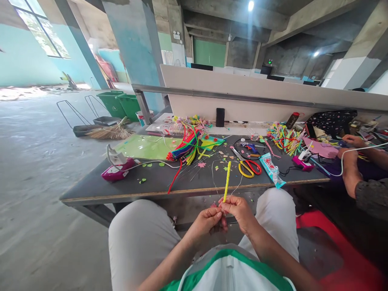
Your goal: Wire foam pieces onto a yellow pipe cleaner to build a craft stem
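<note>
In the head view a yellow pipe cleaner (227,182), looking twisted, stands nearly upright above my lap, in front of the table edge. My right hand (238,208) pinches it at its lower end. Close against that hand, my left hand (210,218) has thumb and finger pressed together on thin wire at the base. Fine pale wires (241,180) loop up on both sides of the pipe cleaner. Orange-and-yellow-handled scissors (249,167) lie on the table just beyond, and a blue-and-white wrapper (273,170) lies to their right.
On the dark table (100,188) are a bundle of coloured pipe cleaners (184,143), another pile (283,137), a green sheet (145,146), a black phone (220,117), and magenta power strips (118,169) with cables. A co-worker's hands (348,155) are at the right.
</note>
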Tool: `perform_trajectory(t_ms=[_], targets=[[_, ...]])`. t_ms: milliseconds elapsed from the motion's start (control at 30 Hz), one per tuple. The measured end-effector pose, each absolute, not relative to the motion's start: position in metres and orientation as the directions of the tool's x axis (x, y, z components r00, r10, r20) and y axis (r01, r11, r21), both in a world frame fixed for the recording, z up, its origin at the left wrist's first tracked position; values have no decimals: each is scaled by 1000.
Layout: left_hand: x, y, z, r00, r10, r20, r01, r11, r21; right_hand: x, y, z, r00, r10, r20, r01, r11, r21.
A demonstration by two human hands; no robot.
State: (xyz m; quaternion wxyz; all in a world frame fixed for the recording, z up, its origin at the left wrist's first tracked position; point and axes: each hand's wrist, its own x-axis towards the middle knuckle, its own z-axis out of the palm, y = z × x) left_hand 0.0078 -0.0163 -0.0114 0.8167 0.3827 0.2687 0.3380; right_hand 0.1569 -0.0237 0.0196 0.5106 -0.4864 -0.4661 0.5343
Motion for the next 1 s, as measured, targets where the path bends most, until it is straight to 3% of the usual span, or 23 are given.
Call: perform_trajectory(t_ms=[233, 400, 533, 633, 800, 1000], targets=[[11, -20, -13, 639, 742, -203, -240, 443, 864, 159, -23, 13, 78, 996, -33, -49, -29, -998], [12, -20, -10, 654, 739, -161, -168, 350, 922, 157, -25, 11, 130, 984, 120, 161, 99, -982], [13, -19, -6, 639, 757, -137, -96, 256, 962, 153, -28, 10, 146, 958, 245, 213, 212, -954], [15, -21, -4, 579, 805, -129, -44, 189, 981, 151, -30, 8, 127, 950, 286, 208, 256, -944], [14, -24, -3, 556, 828, -75, -14, 100, 995, 154, -31, 6, 45, 975, 218, 125, 211, -969], [12, -25, -7, 601, 792, -107, -153, 245, 957, 158, -30, 6, -37, 991, 127, -4, 127, -992]])
